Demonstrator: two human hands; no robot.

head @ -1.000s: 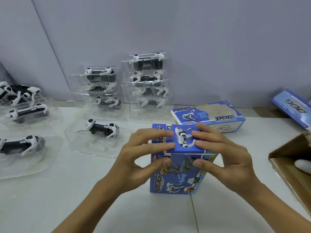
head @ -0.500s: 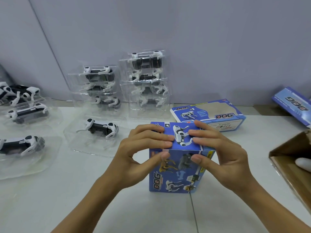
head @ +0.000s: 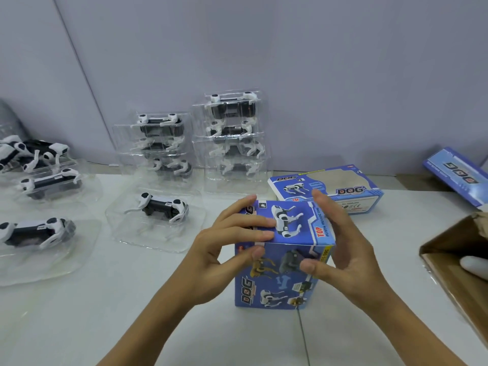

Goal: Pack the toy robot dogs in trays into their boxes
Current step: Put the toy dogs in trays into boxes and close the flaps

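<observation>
A blue toy-dog box (head: 277, 283) stands upright on the white table (head: 132, 313) in front of me, its top flap lying flat. My left hand (head: 224, 249) pinches the top front edge, fingers flat on the lid and thumb on the front face. My right hand (head: 351, 249) grips the box's right side, fingers along the top right edge and thumb on the front. A black-and-white toy robot dog (head: 163, 207) lies in a clear tray (head: 148, 241) to the left of the box.
Two stacks of trayed dogs (head: 161, 143) (head: 233, 133) stand against the wall. More trayed dogs (head: 50, 180) (head: 34, 231) lie far left. A second blue box (head: 340, 186) lies flat behind, another one (head: 459, 175) far right. A brown carton (head: 449, 273) sits at the right edge.
My right hand's fingers slid off the lid to the box's right side. My left hand kept its fingers on the lid. The box stayed in place.
</observation>
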